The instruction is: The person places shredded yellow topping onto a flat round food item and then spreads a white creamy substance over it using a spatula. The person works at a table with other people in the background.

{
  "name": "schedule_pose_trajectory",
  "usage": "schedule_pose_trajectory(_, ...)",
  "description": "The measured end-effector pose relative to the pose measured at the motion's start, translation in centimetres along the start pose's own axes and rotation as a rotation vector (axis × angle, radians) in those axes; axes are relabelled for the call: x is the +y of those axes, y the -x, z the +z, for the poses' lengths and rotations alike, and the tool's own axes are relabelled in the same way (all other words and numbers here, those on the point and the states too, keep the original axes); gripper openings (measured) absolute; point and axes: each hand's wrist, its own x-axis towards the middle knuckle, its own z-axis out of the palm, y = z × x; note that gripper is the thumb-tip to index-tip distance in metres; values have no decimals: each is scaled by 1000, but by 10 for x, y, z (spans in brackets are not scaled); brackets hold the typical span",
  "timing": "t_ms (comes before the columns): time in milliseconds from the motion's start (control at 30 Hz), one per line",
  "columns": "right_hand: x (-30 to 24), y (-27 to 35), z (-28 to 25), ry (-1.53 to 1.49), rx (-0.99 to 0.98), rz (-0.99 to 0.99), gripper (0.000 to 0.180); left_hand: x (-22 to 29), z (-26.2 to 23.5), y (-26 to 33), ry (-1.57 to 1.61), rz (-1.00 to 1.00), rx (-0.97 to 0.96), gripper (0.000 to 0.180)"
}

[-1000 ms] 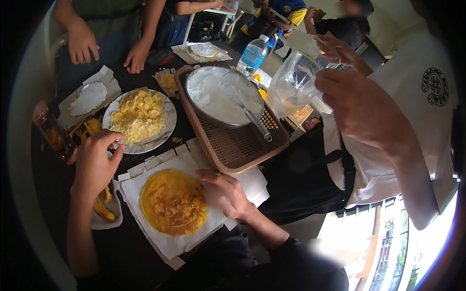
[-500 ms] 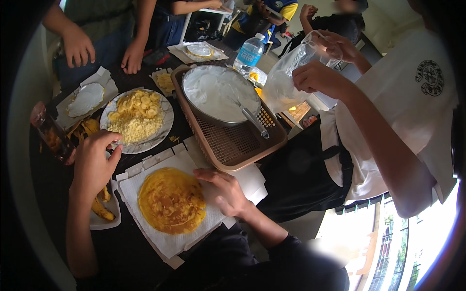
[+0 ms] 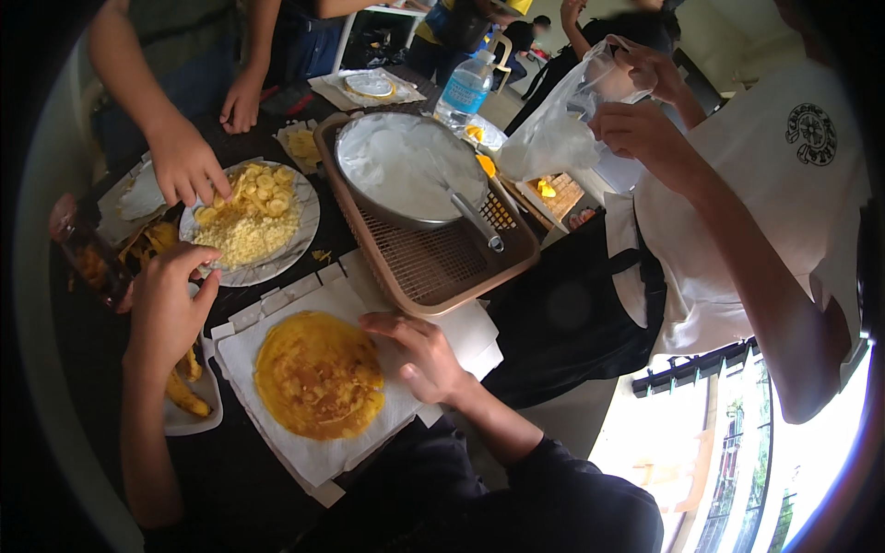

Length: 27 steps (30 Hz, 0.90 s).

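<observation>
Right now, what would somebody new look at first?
Probably the round golden-brown pancake on white paper, between the person's left hand and right hand. Beyond it, a round grey bowl of white cream sits in a brown plastic basket. Left of that, a round marbled plate holds yellow slices.

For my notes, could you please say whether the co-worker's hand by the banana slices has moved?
Yes, toward the plate: the co-worker's hand is now at the banana slices.
</observation>
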Motion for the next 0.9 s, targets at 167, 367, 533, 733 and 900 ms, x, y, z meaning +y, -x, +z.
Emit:
schedule_pose_trajectory(167,7,6,0,20,-3,-36,72,-5,0,0,-48,-13,7,20)
schedule_pose_trajectory(367,0,7,3,-18,-16,15,67,-2,0,2,-14,-32,27,20)
schedule_pose_trajectory(533,5,2,-1,-43,-23,-27,67,0,-1,-3,-21,-18,39,20)
schedule_pose_trajectory(733,2,4,0,-33,-19,-3,67,-3,2,-1,-25,-32,27,21)
schedule_pose_trajectory(900,1,3,-1,-42,-22,-1,67,-3,1,-2,-30,-11,21,20)
